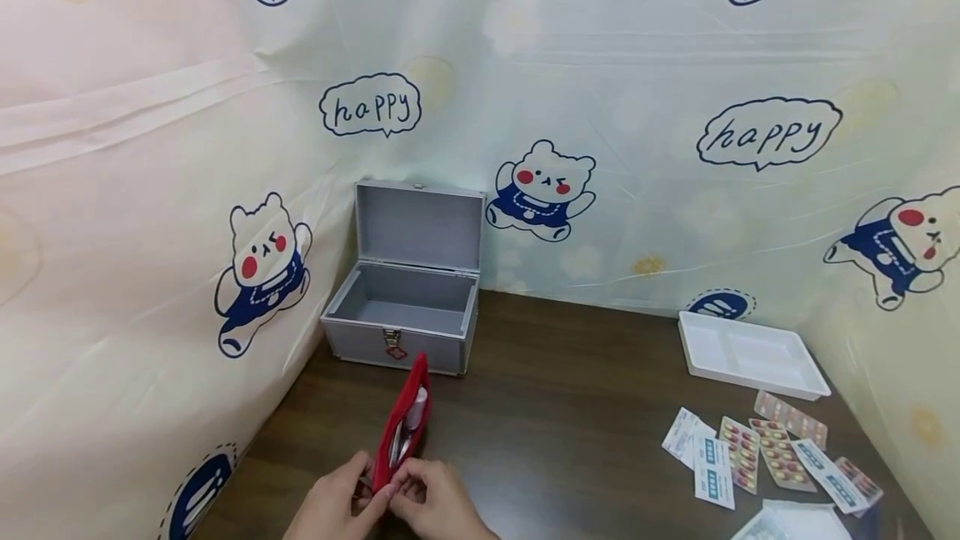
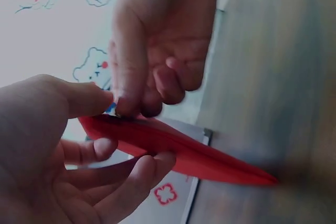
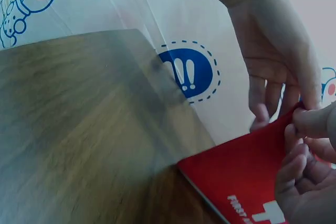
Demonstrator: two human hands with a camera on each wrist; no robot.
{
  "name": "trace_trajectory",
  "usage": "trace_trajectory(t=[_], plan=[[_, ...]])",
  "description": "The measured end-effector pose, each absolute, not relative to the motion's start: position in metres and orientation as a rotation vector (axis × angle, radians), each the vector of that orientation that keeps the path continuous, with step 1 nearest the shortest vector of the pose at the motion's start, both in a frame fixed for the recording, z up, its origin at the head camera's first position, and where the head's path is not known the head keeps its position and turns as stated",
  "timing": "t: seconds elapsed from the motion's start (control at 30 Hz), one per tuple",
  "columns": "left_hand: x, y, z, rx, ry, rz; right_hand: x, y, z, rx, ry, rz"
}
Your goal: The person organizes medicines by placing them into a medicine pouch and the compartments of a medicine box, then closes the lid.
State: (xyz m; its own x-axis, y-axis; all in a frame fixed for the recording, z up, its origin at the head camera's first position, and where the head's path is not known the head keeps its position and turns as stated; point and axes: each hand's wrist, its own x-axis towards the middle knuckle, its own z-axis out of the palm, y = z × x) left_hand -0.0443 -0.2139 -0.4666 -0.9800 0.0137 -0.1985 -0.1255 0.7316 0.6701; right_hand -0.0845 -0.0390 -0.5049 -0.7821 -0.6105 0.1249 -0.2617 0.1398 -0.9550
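Note:
A red pouch (image 1: 401, 419) stands on its edge above the brown table, its top gaping, with white items (image 1: 415, 411) inside. White lettering and a white cross show on its side (image 3: 252, 171) in the right wrist view. My left hand (image 1: 339, 500) grips the pouch's near end between thumb and fingers. Beside it, my right hand (image 1: 437, 498) pinches the same near corner at the top edge. In the left wrist view, a small blue and white bit (image 2: 111, 108) shows by the thumb tips; what it is, I cannot tell.
Behind the pouch stands a grey metal case (image 1: 408, 319), lid raised. A white divided tray (image 1: 753, 354) lies at the back right. Several blister packs (image 1: 782, 452), paper packets (image 1: 712, 465) and a clear-white package (image 1: 802, 521) are nearer. Printed cloth (image 1: 622, 107) hangs around the table.

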Motion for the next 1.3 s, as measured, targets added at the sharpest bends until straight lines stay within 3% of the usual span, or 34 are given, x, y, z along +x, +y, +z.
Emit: trace_trajectory(t=[0.2, 0.47, 1.3], plan=[[-0.04, -0.211, -0.478, 0.143, 2.911, 0.926, -0.091, -0.03, -0.509, -1.21, 2.364, -1.536], [-0.036, -0.201, -0.482, 0.057, 3.058, 0.774, -0.098, -0.03, -0.511, -1.46, 2.516, -1.535], [-0.035, -0.2, -0.477, 0.126, 3.171, 0.548, -0.113, -0.034, -0.503, -1.492, 2.705, -1.396]])
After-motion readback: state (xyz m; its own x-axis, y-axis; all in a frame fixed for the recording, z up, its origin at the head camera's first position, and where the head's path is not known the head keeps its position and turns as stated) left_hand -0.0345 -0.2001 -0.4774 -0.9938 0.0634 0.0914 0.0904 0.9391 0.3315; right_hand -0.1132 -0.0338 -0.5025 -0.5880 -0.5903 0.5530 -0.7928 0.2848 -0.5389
